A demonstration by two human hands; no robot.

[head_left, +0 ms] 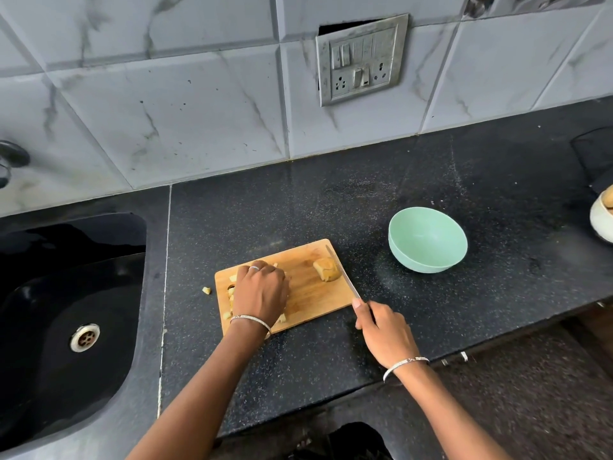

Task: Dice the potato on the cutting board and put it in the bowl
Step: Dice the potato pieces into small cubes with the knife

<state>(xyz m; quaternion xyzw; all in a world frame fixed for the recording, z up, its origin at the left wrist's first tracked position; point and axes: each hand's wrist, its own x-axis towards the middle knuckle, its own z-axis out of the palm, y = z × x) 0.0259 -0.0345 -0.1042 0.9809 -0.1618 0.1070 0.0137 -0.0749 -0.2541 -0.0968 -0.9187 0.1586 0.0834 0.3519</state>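
Note:
A wooden cutting board (pixel 310 295) lies on the black counter. An uncut potato chunk (pixel 326 268) sits near its far right corner. Diced potato pieces (pixel 232 293) lie on the board's left side, mostly covered by my left hand (pixel 260 292), whose fingers curl down over the pile. One dice piece (pixel 207 290) lies off the board on the counter. My right hand (pixel 381 327) grips a knife (pixel 343 273) by the handle, its blade lying beside the potato chunk at the board's right edge. A mint green bowl (pixel 428 239) stands to the right of the board, with nothing inside.
A black sink (pixel 66 310) with a metal drain is set into the counter at left. A white container (pixel 602 217) stands at the right edge with a dark object behind it. The counter's front edge runs just below my right hand. The tiled wall holds a switch plate (pixel 361 58).

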